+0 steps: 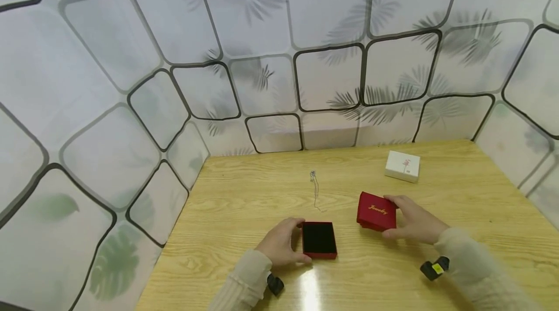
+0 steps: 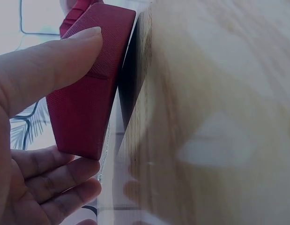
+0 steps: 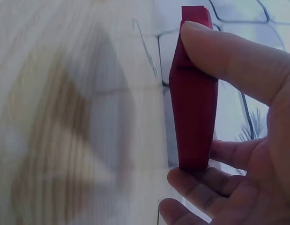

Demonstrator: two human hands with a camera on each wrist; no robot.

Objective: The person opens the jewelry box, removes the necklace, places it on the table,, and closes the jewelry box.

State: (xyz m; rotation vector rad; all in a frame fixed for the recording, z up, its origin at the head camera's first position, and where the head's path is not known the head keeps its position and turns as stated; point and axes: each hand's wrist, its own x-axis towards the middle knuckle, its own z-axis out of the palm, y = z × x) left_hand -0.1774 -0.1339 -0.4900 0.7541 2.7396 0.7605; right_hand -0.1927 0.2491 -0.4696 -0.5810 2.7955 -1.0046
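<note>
My left hand [image 1: 279, 244] grips the red bottom half of a small jewelry box [image 1: 322, 255], thumb on the near side and fingers at the far side. A black pad [image 1: 319, 238] lines its inside. In the left wrist view the thumb presses on the red wall [image 2: 79, 112]. On the right, my right hand [image 1: 417, 221] holds the red box lid [image 1: 376, 210], marked "Jewelry" in gold, by its edge. The right wrist view shows the lid's side [image 3: 194, 122] between thumb and fingers. Beyond both hands, a thin silver necklace [image 1: 316, 189] lies stretched out on the table.
A white box [image 1: 402, 166] with a pink flamingo print stands at the back right of the wooden table [image 1: 244, 189]. Patterned cloth walls [image 1: 262, 88] rise behind the table and at both sides.
</note>
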